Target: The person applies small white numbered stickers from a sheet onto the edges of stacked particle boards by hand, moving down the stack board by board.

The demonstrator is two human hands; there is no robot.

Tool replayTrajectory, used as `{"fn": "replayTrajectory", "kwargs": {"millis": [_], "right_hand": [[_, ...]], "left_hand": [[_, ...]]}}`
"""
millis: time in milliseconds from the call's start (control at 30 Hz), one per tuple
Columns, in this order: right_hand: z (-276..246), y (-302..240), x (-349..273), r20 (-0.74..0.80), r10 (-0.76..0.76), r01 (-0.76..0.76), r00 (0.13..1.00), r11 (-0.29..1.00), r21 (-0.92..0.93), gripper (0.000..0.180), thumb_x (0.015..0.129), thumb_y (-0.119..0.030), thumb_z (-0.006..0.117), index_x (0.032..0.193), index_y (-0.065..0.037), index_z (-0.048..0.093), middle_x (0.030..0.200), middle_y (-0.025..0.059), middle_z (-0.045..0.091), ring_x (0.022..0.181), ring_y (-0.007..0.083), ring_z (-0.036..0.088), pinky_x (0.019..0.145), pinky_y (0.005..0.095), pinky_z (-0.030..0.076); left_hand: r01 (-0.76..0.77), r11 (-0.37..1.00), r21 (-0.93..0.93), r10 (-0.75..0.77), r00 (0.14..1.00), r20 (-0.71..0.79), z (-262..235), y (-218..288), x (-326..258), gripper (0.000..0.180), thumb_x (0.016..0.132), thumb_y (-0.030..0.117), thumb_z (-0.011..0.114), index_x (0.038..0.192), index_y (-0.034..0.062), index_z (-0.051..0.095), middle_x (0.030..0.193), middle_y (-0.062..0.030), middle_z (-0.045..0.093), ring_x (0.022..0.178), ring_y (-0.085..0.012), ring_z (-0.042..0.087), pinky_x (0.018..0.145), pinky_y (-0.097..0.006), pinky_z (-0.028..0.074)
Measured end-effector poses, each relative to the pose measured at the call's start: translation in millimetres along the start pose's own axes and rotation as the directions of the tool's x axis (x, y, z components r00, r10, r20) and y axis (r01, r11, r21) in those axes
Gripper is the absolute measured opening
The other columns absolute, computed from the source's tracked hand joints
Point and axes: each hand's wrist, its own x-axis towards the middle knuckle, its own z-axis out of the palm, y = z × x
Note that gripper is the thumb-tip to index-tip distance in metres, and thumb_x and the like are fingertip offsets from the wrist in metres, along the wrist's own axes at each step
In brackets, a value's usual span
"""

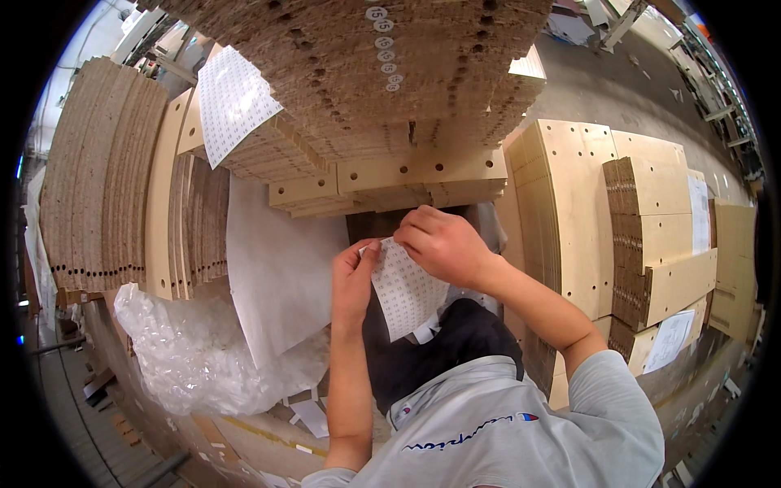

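Note:
A white sticker sheet [407, 294] printed with rows of small round labels hangs in front of my body, its lower end over my dark trousers. My left hand [355, 276] pinches its upper left corner between thumb and fingers. At the upper edge, my right hand [447, 246] is closed with its fingertips pressed together on the sheet; whether a single label is between them is too small to see. Just beyond both hands rises a tall stack of particleboard panels [342, 89], with a column of round white stickers [382, 45] on its edges.
Another sticker sheet [236, 106] lies on the stack's left side. Upright boards [102, 171] stand at the left, above crumpled clear plastic wrap [195, 350]. White sheeting [285, 268] hangs beside my left arm. Drilled light-wood panels [569, 211] are stacked at the right, some bearing paper sheets [669, 340].

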Motion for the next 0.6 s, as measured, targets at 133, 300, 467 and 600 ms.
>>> {"fn": "replayTrajectory", "kwargs": {"millis": [133,300,467,600], "right_hand": [[-14,-1,8,0.093,0.369,-0.358,0.925,0.761,0.541,0.015,0.083,-0.001,0.074,0.096,0.003,0.067,0.089,0.0092,0.069,0.083,0.0200,0.070,0.076,0.0301,0.057],[-22,-24,33,-0.164,0.559,-0.169,0.813,0.496,0.852,0.010,0.087,0.002,0.072,0.096,0.002,0.067,0.090,0.0041,0.069,0.079,0.0076,0.064,0.070,0.0243,0.053],[-43,-39,85,-0.650,0.369,0.047,0.664,0.847,0.529,0.014,0.080,0.006,0.073,0.090,-0.001,0.068,0.083,0.0046,0.067,0.067,0.0085,0.059,0.062,0.0218,0.046],[-23,-30,110,-0.793,0.313,0.043,0.522,0.920,0.390,0.018,0.075,0.010,0.073,0.087,-0.003,0.069,0.079,0.0042,0.067,0.063,0.0104,0.059,0.057,0.0228,0.045]], "left_hand": [[-0.054,0.998,0.046,0.055,0.998,-0.031,-8,-11,5,0.028,0.103,0.020,0.060,0.106,-0.0055,0.070,0.089,0.0017,0.067,0.082,-0.0046,0.057,0.073,-0.023,0.045],[0.075,0.976,0.207,-0.028,0.975,-0.219,-12,-42,-3,0.033,0.101,0.024,0.062,0.105,-0.0075,0.069,0.081,0.0022,0.064,0.078,-0.0063,0.054,0.071,-0.025,0.045],[0.153,0.945,0.289,-0.084,0.968,-0.235,-56,-167,-15,0.031,0.101,0.024,0.061,0.103,-0.0059,0.069,0.081,0.0004,0.064,0.079,-0.0072,0.054,0.072,-0.027,0.045],[0.270,0.818,0.509,-0.089,0.932,-0.352,-68,-245,-55,0.033,0.098,0.026,0.062,0.101,-0.0059,0.070,0.088,-0.0100,0.070,0.084,-0.0180,0.063,0.077,-0.034,0.050]]}}
